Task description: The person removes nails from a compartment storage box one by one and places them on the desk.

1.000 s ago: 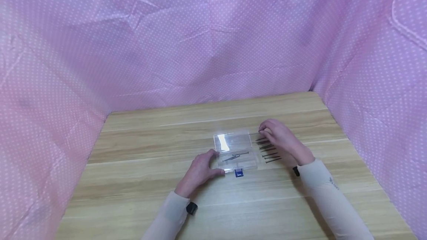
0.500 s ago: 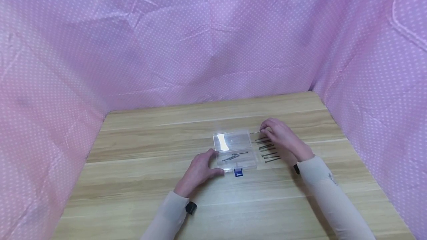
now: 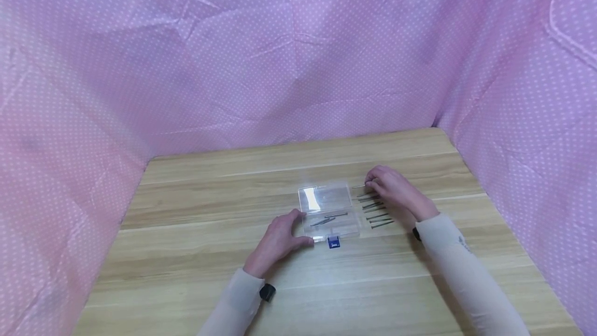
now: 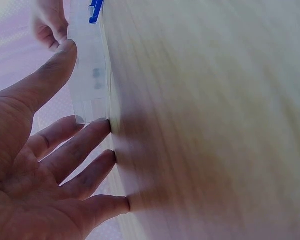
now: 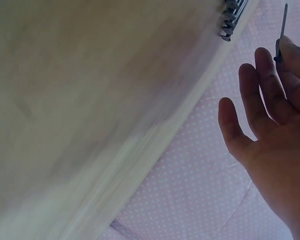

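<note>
Metal nail [image 5: 284,25] was pinched near its head between thumb and index of the right hand [image 3: 395,191], tip out leftward, just beside the lid's right edge in the head view. Right wrist cam: remaining fingers loosely bent, off the nail. Left hand [image 3: 277,240] was spread: thumb touching the front left corner of the clear plastic box [image 3: 342,231], index at its left end near the hinge line.

Box lay open, hinged lid [image 3: 332,198] folded back flat behind the base, blue latch [image 3: 333,242] hanging at the front. Base held a few loose nails [image 3: 336,214], some crossing; exact count unclear. Right of it, more nails [image 3: 382,224] lay in a rough column on the wood-grain table [image 3: 210,196]. Pink dotted cloth [image 3: 233,66] stood behind.
</note>
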Demonstrator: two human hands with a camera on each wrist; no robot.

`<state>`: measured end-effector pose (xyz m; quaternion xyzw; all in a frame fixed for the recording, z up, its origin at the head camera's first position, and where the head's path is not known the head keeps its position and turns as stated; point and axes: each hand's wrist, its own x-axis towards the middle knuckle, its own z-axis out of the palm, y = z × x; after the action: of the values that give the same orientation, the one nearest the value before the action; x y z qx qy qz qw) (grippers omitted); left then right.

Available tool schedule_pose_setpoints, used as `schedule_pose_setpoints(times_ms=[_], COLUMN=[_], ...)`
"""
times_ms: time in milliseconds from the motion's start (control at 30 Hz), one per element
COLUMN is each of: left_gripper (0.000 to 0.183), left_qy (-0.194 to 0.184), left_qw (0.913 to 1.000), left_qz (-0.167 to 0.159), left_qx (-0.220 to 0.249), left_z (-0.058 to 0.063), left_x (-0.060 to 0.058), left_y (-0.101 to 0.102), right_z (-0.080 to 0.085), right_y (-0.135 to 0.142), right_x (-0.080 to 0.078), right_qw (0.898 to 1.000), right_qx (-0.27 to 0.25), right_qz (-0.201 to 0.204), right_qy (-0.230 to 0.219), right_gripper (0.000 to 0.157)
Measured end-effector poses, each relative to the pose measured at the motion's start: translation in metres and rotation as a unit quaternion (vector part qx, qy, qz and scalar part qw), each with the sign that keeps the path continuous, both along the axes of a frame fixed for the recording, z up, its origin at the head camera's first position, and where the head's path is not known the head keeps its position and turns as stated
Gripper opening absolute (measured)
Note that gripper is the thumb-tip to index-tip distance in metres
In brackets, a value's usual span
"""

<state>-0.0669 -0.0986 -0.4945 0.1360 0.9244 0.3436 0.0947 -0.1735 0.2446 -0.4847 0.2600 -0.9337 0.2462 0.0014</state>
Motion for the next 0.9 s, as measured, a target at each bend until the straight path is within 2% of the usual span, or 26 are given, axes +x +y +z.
schedule_pose_setpoints(times_ms=[333, 733, 900], left_gripper=[0.065, 0.065, 0.066], left_qy=[0.003, 0.003, 0.005], left_qw=[1.0, 1.0, 1.0], left_qz=[-0.001, -0.002, -0.002], left_qx=[-0.004, 0.0, 0.0], left_z=[-0.002, -0.002, -0.002], left_x=[-0.001, -0.002, -0.002], left_y=[-0.001, 0.0, -0.001], right_z=[-0.001, -0.007, -0.008], right_y=[0.0, 0.004, 0.006], right_x=[-0.006, -0.012, -0.014], right_qw=[0.999, 0.999, 0.999], right_qx=[-0.001, 0.01, 0.017], right_qz=[-0.005, 0.003, 0.021], right_qy=[-0.039, -0.043, -0.034], right_gripper=[0.005, 0.004, 0.004])
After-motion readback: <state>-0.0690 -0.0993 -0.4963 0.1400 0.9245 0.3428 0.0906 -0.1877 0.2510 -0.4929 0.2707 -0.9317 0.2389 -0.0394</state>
